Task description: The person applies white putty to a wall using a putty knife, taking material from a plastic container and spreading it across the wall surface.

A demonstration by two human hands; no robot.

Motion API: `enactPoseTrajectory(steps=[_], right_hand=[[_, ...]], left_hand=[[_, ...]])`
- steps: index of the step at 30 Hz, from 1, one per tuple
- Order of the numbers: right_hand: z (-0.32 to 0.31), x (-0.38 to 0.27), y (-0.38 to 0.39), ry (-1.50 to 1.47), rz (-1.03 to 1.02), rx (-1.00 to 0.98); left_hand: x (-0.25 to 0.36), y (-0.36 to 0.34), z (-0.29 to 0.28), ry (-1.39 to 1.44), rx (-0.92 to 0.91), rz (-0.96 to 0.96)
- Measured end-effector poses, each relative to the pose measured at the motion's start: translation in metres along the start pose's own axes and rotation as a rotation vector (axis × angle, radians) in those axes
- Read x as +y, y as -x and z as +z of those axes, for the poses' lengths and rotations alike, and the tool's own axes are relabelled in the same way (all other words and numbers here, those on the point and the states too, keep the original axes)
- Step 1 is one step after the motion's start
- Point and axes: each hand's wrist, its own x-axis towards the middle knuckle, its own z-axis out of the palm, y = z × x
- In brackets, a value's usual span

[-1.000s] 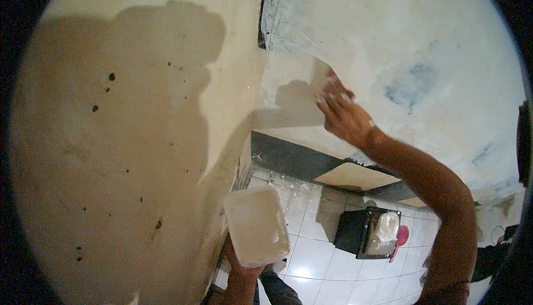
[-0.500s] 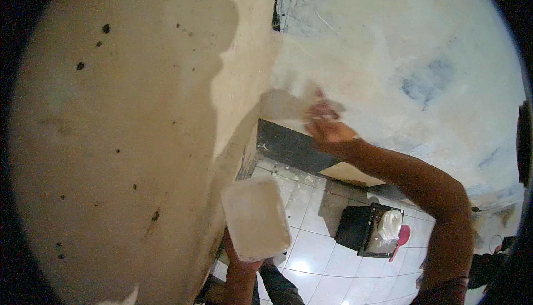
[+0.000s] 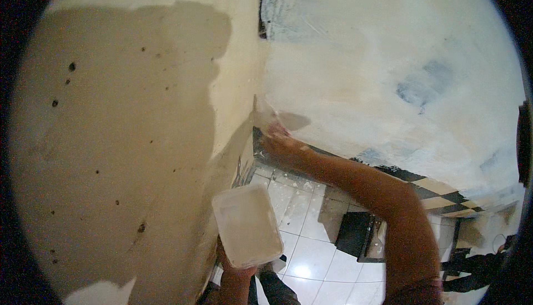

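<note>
My left hand (image 3: pixel 233 266) grips a rectangular plastic tub (image 3: pixel 248 224) of pale, off-white paste, held at the lower middle beside the left wall. My right hand (image 3: pixel 280 139), slightly blurred, is closed on a scraper with a reddish handle (image 3: pixel 277 129); its thin blade (image 3: pixel 261 105) is against the white-smeared right wall (image 3: pixel 355 83), right at the inside corner. Bluish-grey patches show through the pale coat. The left wall (image 3: pixel 111 133) is cream, with several dark holes and a large shadow on it.
A dark checkered band (image 3: pixel 444 194) runs along the right wall's bottom. Below is a white tiled floor (image 3: pixel 305 249) with pale spatters and a black box (image 3: pixel 352 233), partly behind my right arm. My legs show at the bottom. Dark objects (image 3: pixel 472 266) lie at the lower right.
My right hand with the scraper has moved down and left along the wall into the corner. The tub has shifted slightly left. My arm now hides the pink utensil by the black box.
</note>
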Motion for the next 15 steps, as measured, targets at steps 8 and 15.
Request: enactPoseTrajectory(steps=[8,15], right_hand=[[-0.067,0.037,0.114,0.060,0.163,-0.185],[-0.291,0.015,0.049,0.822,0.201,0.319]], left_hand=[[0.013,0.010,-0.009,0.071,0.146,-0.062],[-0.002,-0.003,0.024,-0.053,0.074,-0.074]])
